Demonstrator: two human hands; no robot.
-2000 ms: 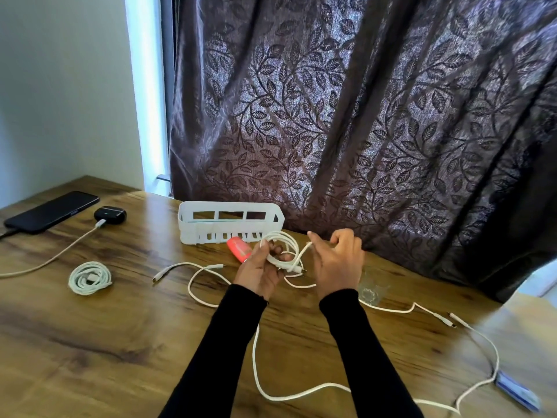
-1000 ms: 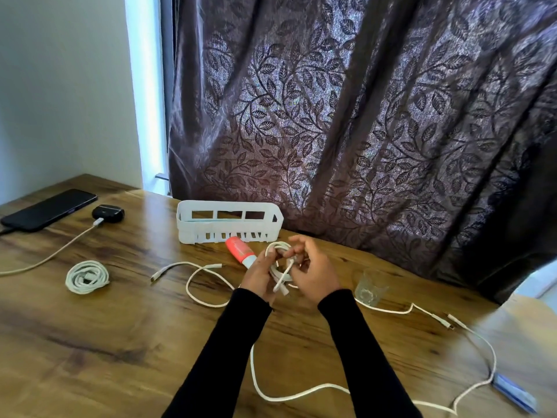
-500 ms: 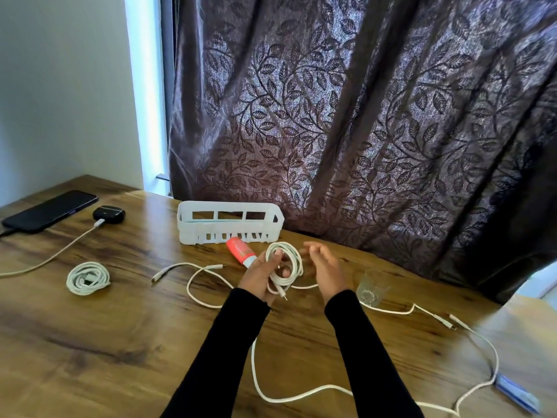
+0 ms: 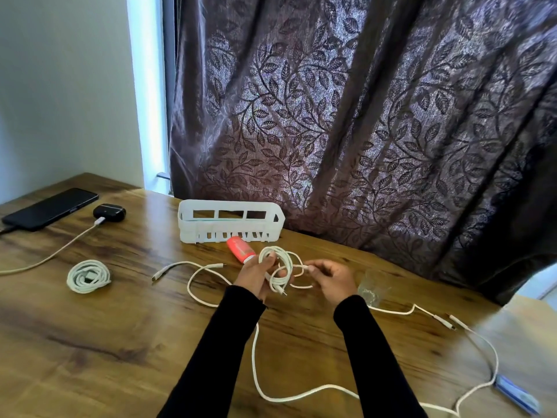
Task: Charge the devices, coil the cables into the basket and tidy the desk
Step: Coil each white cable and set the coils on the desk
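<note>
My left hand (image 4: 256, 274) grips a coiled white cable (image 4: 283, 267) just above the desk's middle. My right hand (image 4: 333, 279) pinches that cable's loose end a little to the right of the coil. The white plastic basket (image 4: 230, 233) stands behind the hands, near the curtain. A second white cable, coiled (image 4: 88, 276), lies on the desk at the left. A long loose white cable (image 4: 256, 351) runs across the desk under my arms. A black phone (image 4: 49, 208) and a black earbuds case (image 4: 109, 212) lie at the far left, each with a cable plugged in.
A red tube-shaped object (image 4: 239, 248) lies between the basket and my left hand. A clear glass (image 4: 372, 286) stands right of my right hand. A blue-white device (image 4: 517, 395) lies at the desk's right edge. The patterned curtain (image 4: 361, 131) hangs behind the wooden desk (image 4: 90, 342).
My right hand wound the cable around the coil, let go for a moment, and now pinches the loose end again to the right. The left hand has kept its hold on the coil.
</note>
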